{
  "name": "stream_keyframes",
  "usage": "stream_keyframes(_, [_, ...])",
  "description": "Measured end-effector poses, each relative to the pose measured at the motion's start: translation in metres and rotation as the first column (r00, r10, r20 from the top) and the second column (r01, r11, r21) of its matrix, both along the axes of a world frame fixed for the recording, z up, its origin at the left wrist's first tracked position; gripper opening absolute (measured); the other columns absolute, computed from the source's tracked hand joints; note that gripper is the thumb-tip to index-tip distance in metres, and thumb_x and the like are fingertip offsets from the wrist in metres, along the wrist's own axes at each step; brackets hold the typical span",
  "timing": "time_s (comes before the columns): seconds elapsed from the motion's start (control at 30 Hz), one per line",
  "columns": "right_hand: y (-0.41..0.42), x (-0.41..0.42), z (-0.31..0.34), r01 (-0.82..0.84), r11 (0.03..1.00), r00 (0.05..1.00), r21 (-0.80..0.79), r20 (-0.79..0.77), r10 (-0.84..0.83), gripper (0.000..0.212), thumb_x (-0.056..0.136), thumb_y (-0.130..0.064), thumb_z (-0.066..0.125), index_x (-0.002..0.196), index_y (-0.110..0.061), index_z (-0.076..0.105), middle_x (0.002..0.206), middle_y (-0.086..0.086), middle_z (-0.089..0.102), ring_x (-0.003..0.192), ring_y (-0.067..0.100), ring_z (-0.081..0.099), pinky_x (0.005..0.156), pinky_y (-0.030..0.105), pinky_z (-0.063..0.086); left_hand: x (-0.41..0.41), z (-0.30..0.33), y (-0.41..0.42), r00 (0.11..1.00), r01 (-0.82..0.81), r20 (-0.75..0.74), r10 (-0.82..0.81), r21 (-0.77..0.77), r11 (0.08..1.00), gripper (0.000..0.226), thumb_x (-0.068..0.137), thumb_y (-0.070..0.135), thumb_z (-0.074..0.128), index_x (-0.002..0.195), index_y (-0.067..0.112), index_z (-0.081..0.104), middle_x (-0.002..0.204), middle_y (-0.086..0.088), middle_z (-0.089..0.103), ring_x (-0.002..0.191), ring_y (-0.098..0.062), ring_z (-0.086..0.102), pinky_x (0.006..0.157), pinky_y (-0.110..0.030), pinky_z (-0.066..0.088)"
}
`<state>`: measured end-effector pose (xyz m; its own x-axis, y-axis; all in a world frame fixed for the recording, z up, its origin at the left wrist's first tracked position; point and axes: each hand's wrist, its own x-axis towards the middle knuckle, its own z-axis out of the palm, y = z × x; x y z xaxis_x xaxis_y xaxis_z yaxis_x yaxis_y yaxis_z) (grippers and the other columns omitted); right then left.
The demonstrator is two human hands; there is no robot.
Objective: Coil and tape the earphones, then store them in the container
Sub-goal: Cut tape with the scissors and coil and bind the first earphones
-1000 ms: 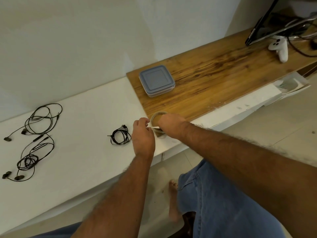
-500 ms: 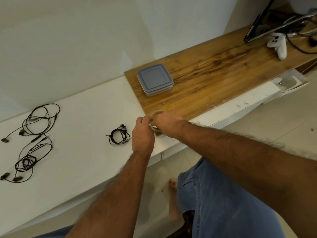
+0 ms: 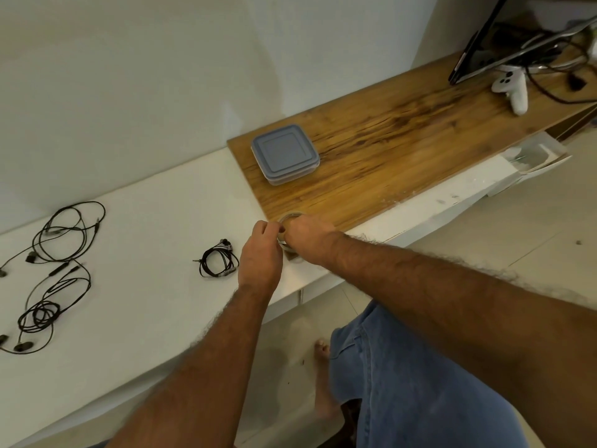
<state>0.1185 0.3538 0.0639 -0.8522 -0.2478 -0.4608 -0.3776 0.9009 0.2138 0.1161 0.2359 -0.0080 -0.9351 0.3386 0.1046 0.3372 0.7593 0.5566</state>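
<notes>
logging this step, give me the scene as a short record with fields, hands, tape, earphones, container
left hand: fingers pinching at the tape roll's edge
right hand: grips the tape roll, covering most of it
coiled earphones: on the white counter, untaped, left of the hands
loose earphones: tangled at the counter's far left
container: lid on, on the wooden top
stage: getting tape; nothing stored yet

Both hands meet at the counter's front edge, the right hand (image 3: pixel 307 236) gripping the tape roll (image 3: pixel 289 218) and the left hand (image 3: pixel 261 253) pinching at it, with the coiled earphones (image 3: pixel 218 260) at nine o'clock and the lidded container (image 3: pixel 284 153) at twelve.
</notes>
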Motion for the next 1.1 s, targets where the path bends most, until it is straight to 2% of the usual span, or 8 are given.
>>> stream_keyframes(0.23, [0.001, 0.001, 0.003, -0.006, 1.000, 1.000, -0.001, -0.014, 0.006, 0.022, 0.091, -0.005, 0.059, 0.113, -0.009, 0.061, 0.113, 0.005, 0.062, 0.102, 0.020, 0.062, 0.069, 0.027, 0.040, -0.003, 0.002, 0.001, 1.000, 0.010, 0.005, -0.010, -0.002, 1.000, 0.035, 0.083, -0.009, 0.052, 0.112, 0.009, 0.061, 0.111, -0.010, 0.057, 0.086, -0.029, 0.061, 0.072, -0.045, 0.053])
stream_keyframes(0.4, [0.000, -0.003, -0.001, 0.085, 0.996, 0.995, -0.024, 0.044, -0.084, 0.035, 0.091, -0.006, 0.061, 0.126, -0.010, 0.057, 0.118, 0.005, 0.063, 0.104, 0.021, 0.063, 0.070, 0.028, 0.042, -0.014, 0.007, 0.005, 0.999, -0.004, 0.052, 0.005, -0.023, 1.000, 0.035, 0.081, -0.008, 0.057, 0.111, 0.011, 0.061, 0.109, -0.009, 0.059, 0.095, -0.027, 0.059, 0.074, -0.033, 0.048])
stream_keyframes(0.6, [-0.003, -0.011, 0.003, 0.147, 0.985, 0.958, 0.094, 0.235, -0.166, 0.040, 0.094, -0.010, 0.060, 0.132, -0.005, 0.050, 0.137, 0.008, 0.053, 0.125, 0.023, 0.053, 0.101, 0.031, 0.042, -0.026, 0.011, 0.001, 0.975, -0.117, 0.194, 0.110, 0.023, 0.993, 0.031, 0.084, 0.002, 0.066, 0.111, 0.016, 0.062, 0.107, -0.005, 0.061, 0.084, -0.018, 0.060, 0.071, -0.025, 0.043])
stream_keyframes(0.7, [0.004, -0.007, 0.009, 0.138, 0.989, 0.973, 0.060, 0.176, -0.147, 0.033, 0.094, -0.010, 0.059, 0.127, -0.005, 0.055, 0.132, 0.009, 0.057, 0.120, 0.024, 0.057, 0.096, 0.031, 0.045, -0.025, 0.013, -0.003, 0.923, -0.265, 0.325, 0.206, 0.148, 0.953, 0.030, 0.083, 0.007, 0.068, 0.111, 0.017, 0.063, 0.103, 0.000, 0.064, 0.082, -0.013, 0.060, 0.071, -0.025, 0.044])
stream_keyframes(0.8, [0.013, -0.004, 0.012, 0.216, 0.976, 0.964, -0.030, 0.165, -0.209, 0.031, 0.095, -0.011, 0.057, 0.126, -0.006, 0.057, 0.129, 0.009, 0.058, 0.118, 0.026, 0.057, 0.091, 0.030, 0.045, -0.023, 0.016, -0.011, 0.834, -0.420, 0.499, 0.235, 0.299, 0.857, 0.027, 0.083, 0.012, 0.071, 0.107, 0.021, 0.064, 0.098, 0.001, 0.067, 0.088, -0.017, 0.064, 0.077, -0.034, 0.054])
stream_keyframes(0.93, [0.017, -0.007, 0.013, 0.292, 0.941, 0.956, -0.170, 0.091, -0.280, 0.016, 0.093, -0.020, 0.060, 0.105, -0.012, 0.065, 0.102, 0.005, 0.063, 0.088, 0.022, 0.057, 0.068, 0.028, 0.041, -0.017, 0.026, -0.023, 0.778, -0.499, 0.607, 0.159, 0.445, 0.744, 0.024, 0.087, 0.009, 0.067, 0.110, 0.016, 0.064, 0.093, -0.004, 0.070, 0.089, -0.022, 0.068, 0.066, -0.031, 0.054])
stream_keyframes(1.03, [0.023, -0.012, 0.009, 0.470, 0.776, 0.871, -0.420, 0.074, -0.486, 0.009, 0.087, -0.024, 0.060, 0.087, -0.016, 0.065, 0.090, -0.001, 0.063, 0.081, 0.018, 0.058, 0.064, 0.029, 0.046, -0.012, 0.038, -0.027, 0.758, -0.530, 0.643, 0.113, 0.504, 0.683, 0.023, 0.090, 0.010, 0.065, 0.113, 0.014, 0.064, 0.092, -0.001, 0.070, 0.082, -0.013, 0.069, 0.066, -0.027, 0.053])
stream_keyframes(1.1, [0.021, -0.009, 0.004, 0.576, 0.446, 0.760, -0.684, 0.248, -0.601, 0.012, 0.085, -0.026, 0.065, 0.090, -0.017, 0.070, 0.088, -0.003, 0.068, 0.081, 0.017, 0.064, 0.066, 0.030, 0.055, -0.008, 0.043, -0.029, 0.737, -0.555, 0.670, 0.087, 0.527, 0.644, 0.020, 0.092, 0.012, 0.063, 0.111, 0.017, 0.065, 0.094, -0.001, 0.072, 0.082, -0.012, 0.071, 0.067, -0.027, 0.054])
